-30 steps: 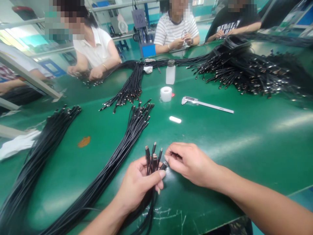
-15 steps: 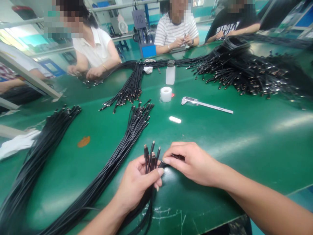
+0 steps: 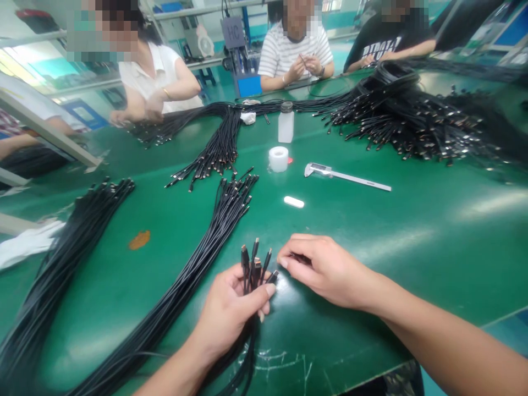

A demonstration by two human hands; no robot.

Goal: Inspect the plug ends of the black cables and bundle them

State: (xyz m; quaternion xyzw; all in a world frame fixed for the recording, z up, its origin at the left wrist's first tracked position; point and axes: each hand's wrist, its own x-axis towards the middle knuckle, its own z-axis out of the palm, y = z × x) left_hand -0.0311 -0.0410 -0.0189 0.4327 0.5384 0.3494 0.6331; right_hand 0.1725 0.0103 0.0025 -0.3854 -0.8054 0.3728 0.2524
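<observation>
Several black cables (image 3: 257, 269) stand up out of my left hand (image 3: 231, 302), which is closed around them. Their metal-tipped connectors point up and fan apart, and the cable lengths hang below my fingers toward the table's front edge. One connector (image 3: 273, 276) leans to the right past my thumb. Just right of it, with a small gap between, is my right hand (image 3: 325, 269). Its thumb and forefinger are pinched together, and something dark shows under the curled fingers, too hidden to name.
Two long bundles of black cables (image 3: 198, 242) lie left on the green table (image 3: 391, 236). Ahead are a white oval piece (image 3: 294, 202), a caliper (image 3: 350, 177), a tape roll (image 3: 278, 159) and a bottle (image 3: 286, 124). A cable heap (image 3: 412, 115) lies back right. Co-workers sit opposite.
My right hand's fingertips have come away from the connector at my left thumb, leaving a gap. My left hand still holds the cables. Across the table, co-workers' hands have shifted.
</observation>
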